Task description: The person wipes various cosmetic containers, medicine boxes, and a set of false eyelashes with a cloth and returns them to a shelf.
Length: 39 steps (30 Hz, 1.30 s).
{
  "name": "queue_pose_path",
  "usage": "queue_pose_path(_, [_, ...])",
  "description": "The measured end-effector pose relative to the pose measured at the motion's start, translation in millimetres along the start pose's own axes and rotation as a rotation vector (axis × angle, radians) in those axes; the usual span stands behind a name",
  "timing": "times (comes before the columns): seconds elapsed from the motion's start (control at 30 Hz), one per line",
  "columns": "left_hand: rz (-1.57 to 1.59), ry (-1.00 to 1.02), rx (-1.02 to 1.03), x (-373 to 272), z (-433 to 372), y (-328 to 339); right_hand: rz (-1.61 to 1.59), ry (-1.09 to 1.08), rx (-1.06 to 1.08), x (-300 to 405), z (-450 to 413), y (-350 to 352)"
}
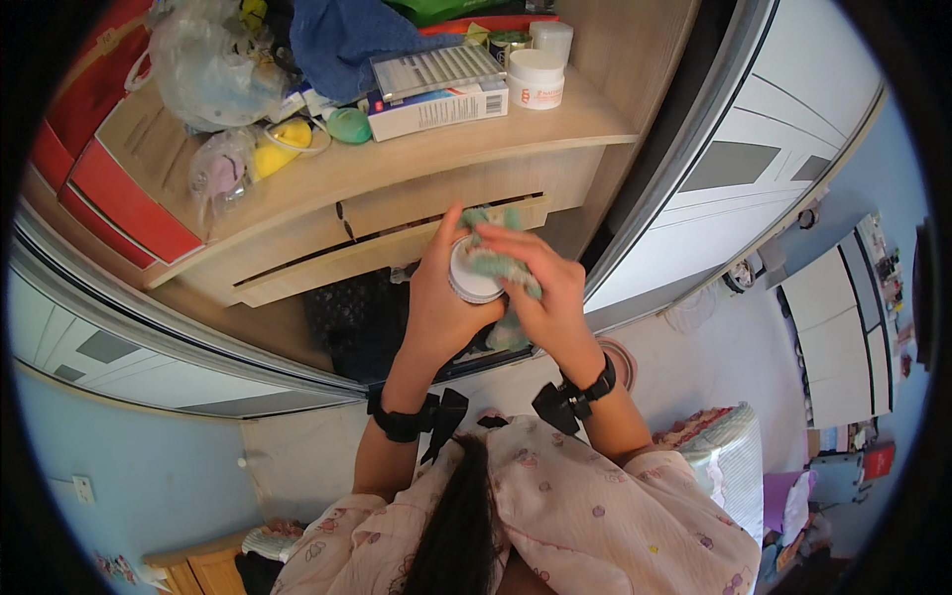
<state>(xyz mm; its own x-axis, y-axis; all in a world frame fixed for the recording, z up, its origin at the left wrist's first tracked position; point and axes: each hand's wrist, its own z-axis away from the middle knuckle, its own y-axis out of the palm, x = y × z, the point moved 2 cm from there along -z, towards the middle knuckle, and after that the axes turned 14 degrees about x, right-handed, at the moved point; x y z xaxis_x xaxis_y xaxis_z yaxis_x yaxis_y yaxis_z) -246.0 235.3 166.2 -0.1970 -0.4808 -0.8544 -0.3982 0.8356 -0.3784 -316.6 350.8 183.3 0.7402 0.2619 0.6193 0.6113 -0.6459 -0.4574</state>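
My left hand (433,301) grips a round container with a white lid (470,279), its top turned up toward me. Pressed against that lid is a green patterned cloth (494,262), bunched under the fingers of my right hand (549,282). A loose end of the cloth hangs below the hands. The container's body is mostly hidden by my left palm. Both hands are in front of a wooden cabinet's drawers (401,253), below the edge of its shelf (416,160).
On the shelf stand a white cream jar (535,80), a box with a barcode (439,110), a clear flat case (439,71), a blue cloth (342,44) and plastic bags (208,74). Red boxes (134,201) sit at the left. A sliding door (729,163) flanks the right.
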Motion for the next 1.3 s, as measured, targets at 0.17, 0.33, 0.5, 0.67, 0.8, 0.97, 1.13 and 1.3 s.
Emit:
queue_pose_path(0.17, [0.028, 0.017, 0.01, 9.2, 7.9, -7.2, -0.058, -0.02, 0.133, 3.9, 9.7, 1.6])
queue_pose_path(0.33, [0.039, -0.045, 0.102, -7.6, 9.4, -0.5, 0.129, 0.012, 0.06, 7.4, -0.9, 1.9])
queue_pose_path(0.5, [0.042, 0.032, 0.06, 8.7, 12.0, -12.3, -0.002, -0.086, 0.259, -2.8, 18.4, -9.0])
queue_pose_path(0.67, [0.133, 0.164, 0.073, 0.8, 13.2, -5.9, -0.379, 0.561, -0.339, -51.9, 35.0, -12.9])
queue_pose_path(0.8, [0.222, 0.225, 0.006, 11.6, 10.1, 1.4, -0.753, 0.48, -0.462, -22.4, 24.5, 2.5])
queue_pose_path(0.97, [0.124, 0.162, -0.028, 4.9, 11.1, 7.7, -0.542, 0.31, -0.399, -7.4, 9.7, 6.1])
queue_pose_path(1.13, [-0.011, 0.105, -0.021, 0.8, 7.1, 2.6, 0.179, 0.011, -0.039, 7.7, 3.4, 0.8])
queue_pose_path(1.3, [0.046, 0.072, -0.111, 17.3, 6.4, -12.0, 0.131, 0.047, 0.243, 9.8, 17.9, -1.1])
